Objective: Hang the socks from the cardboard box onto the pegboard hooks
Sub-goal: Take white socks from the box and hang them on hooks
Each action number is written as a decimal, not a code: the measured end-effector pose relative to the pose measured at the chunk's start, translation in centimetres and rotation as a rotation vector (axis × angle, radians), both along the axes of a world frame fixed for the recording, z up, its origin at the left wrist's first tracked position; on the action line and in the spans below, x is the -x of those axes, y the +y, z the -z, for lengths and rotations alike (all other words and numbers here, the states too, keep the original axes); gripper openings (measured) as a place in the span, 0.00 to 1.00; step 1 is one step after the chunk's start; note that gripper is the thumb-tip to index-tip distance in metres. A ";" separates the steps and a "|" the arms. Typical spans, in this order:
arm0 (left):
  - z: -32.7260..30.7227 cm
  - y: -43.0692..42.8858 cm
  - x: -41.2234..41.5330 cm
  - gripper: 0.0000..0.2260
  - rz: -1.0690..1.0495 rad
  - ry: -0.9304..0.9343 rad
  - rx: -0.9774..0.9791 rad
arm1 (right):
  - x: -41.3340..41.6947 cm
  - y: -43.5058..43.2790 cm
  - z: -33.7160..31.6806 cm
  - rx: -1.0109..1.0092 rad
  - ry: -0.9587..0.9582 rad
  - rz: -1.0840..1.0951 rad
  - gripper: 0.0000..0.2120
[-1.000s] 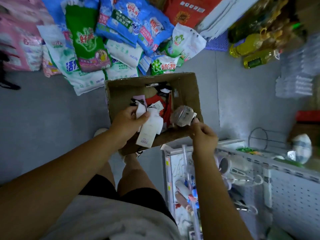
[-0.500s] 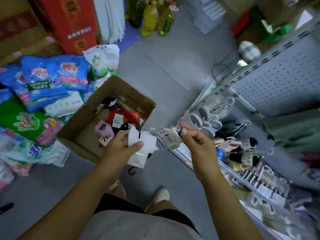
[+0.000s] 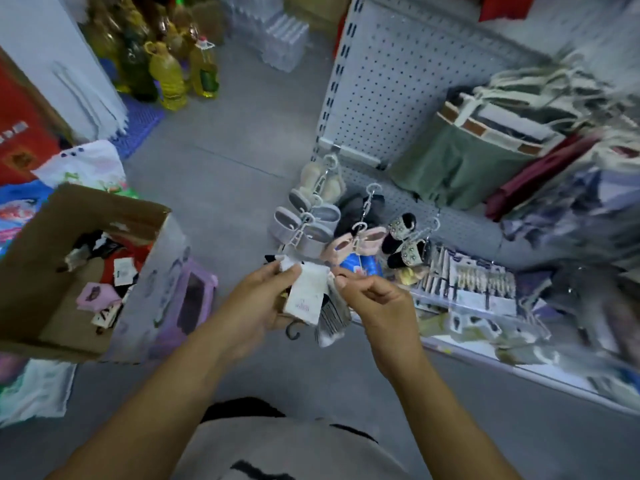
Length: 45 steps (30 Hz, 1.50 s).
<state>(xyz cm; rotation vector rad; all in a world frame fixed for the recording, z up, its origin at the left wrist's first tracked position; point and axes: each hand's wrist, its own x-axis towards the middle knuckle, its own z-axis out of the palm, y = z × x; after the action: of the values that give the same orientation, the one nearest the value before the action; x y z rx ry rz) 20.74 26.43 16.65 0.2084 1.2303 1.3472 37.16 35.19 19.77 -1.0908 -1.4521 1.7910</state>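
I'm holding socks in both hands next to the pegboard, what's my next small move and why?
Probably raise the striped socks your right hand pinches toward the pegboard: your left hand grips the white-tagged bundle, and both are held short of the board, off any hook.

Dim, bluish, flat light with faint, soft shadows. Motion blur smears the goods (image 3: 571, 216) right of the right hand (image 3: 375, 299). The box (image 3: 104, 206) left of the left hand (image 3: 256, 299) looks soft. Frame edges bend.
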 end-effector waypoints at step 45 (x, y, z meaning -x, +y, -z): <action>-7.2 44.6 -34.8 0.11 0.744 0.808 -0.236 | -43.4 31.1 -0.9 -0.077 -0.114 0.563 0.18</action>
<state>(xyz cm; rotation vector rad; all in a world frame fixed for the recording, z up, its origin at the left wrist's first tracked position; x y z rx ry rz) 55.54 71.04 23.83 1.3399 1.4145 0.7339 80.60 66.27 20.69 -1.4091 -1.1133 1.2841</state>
